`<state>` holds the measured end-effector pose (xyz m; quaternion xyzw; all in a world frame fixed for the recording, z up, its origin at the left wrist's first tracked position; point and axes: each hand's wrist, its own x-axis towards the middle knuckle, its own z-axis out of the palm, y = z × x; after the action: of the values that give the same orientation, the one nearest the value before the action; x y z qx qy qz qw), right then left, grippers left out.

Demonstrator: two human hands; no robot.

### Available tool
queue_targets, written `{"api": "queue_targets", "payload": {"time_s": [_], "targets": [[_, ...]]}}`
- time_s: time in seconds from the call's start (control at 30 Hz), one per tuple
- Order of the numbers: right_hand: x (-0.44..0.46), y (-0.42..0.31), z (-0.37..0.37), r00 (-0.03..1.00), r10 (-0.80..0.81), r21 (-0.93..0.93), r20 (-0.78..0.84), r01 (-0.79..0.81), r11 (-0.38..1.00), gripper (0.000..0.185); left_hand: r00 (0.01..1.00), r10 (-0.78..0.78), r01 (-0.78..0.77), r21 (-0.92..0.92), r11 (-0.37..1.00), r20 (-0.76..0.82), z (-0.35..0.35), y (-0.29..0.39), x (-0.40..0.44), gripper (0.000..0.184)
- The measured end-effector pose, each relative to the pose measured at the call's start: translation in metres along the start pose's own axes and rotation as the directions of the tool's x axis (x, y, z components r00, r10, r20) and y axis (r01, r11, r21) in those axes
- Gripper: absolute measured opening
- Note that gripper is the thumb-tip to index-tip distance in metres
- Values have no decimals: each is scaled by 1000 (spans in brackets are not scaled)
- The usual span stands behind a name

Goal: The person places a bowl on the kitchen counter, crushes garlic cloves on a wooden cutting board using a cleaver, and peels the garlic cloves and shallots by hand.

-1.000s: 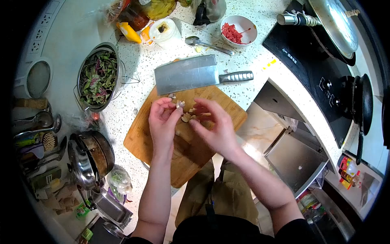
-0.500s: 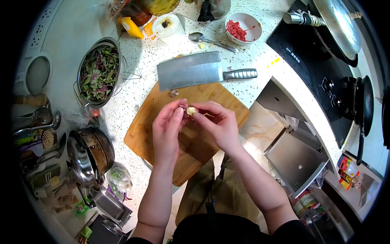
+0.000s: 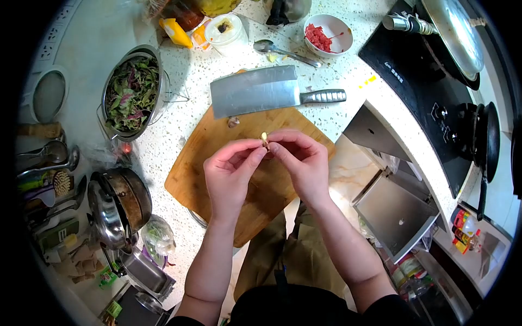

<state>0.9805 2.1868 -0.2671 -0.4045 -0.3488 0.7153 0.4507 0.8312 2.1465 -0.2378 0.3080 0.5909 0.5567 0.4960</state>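
Between my fingertips is a small pale garlic clove [image 3: 264,137] with some brownish skin at its lower end. My left hand [image 3: 231,173] pinches it from the left, thumb and forefinger together. From the other side my right hand [image 3: 302,165] pinches it too. Both hands are above the wooden cutting board [image 3: 190,176]. Another unpeeled clove [image 3: 234,122] lies on the board near its far edge. Just beyond, a cleaver [image 3: 254,91] rests across the board's far corner, its handle pointing right.
A colander of leafy greens [image 3: 133,93] stands at left. Toward the back are a white tub [image 3: 225,37], a spoon [image 3: 288,53] and a bowl [image 3: 348,41] with red chopped pieces. The stove [image 3: 418,103] is at right, above an open drawer [image 3: 397,217]. Pots [image 3: 117,204] sit at lower left.
The clove has turned more upright and shifted slightly right and up. My left hand has moved right, and its fingers now meet my right fingertips.
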Motion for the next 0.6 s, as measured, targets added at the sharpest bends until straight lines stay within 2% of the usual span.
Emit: {"api": "queue_targets", "payload": {"time_s": [0.07, 0.3, 0.47, 0.6], "targets": [[-3, -2, 2, 1000, 2, 30, 10, -2, 1000, 18, 997, 76, -77, 94, 993, 13, 1, 1, 1, 17], [0, 3, -2, 994, 101, 153, 31, -105, 983, 22, 997, 69, -72, 95, 993, 37, 3, 7, 3, 12], [4, 6, -4, 996, 87, 135, 35, -91, 987, 22, 991, 88, -104, 164, 981, 99, 2, 8, 3, 13], [3, 4, -3, 997, 68, 134, 25, -71, 988, 21, 990, 108, -120, 148, 982, 88, 6, 8, 2, 13]]}}
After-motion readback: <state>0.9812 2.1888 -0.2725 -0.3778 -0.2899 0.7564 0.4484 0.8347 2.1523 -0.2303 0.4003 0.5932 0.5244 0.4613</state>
